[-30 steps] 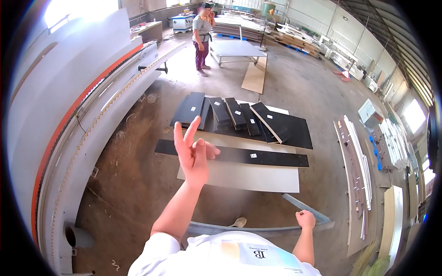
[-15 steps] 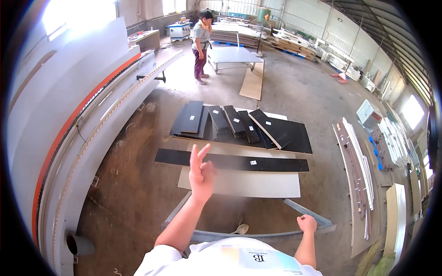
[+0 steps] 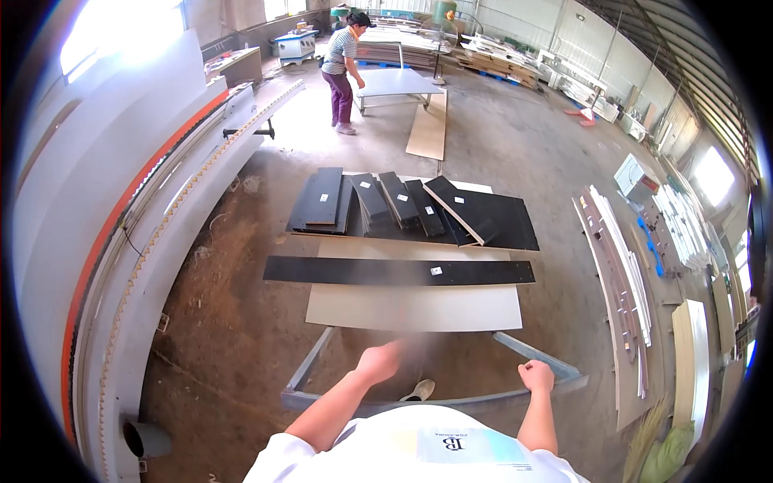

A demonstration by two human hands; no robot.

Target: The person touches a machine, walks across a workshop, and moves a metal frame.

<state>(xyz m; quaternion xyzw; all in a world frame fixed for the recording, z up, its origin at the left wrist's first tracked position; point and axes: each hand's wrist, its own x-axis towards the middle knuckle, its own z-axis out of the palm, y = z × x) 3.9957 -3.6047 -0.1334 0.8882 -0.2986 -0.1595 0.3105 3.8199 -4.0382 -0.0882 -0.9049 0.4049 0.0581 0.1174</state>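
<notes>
My left hand point(image 3: 382, 361) is above the near bar of a grey metal frame point(image 3: 354, 409), in front of a pale board point(image 3: 346, 308). Motion smears its fingertips, so how they are held does not show. My right hand point(image 3: 535, 375) is closed in a fist over the right side of the frame, with nothing visible in it. Across the pale board lies a long black panel point(image 3: 346, 271) with a small white label. Beyond it, several shorter black panels point(image 3: 398, 200) lie side by side and overlapping on a wide black board point(image 3: 515, 221).
On the left stands a long white machine with an orange strip point(image 3: 137, 193). Stacked boards and strips point(image 3: 620, 298) lie on the floor at right. At the back, a person point(image 3: 341, 68) in a striped top leans over a grey table point(image 3: 398, 83). A brown board point(image 3: 427, 129) lies near it.
My left hand has dropped from over the black panel to near the frame. My right hand stays closed in about the same place. The person has bent toward the table, an arm reaching to it.
</notes>
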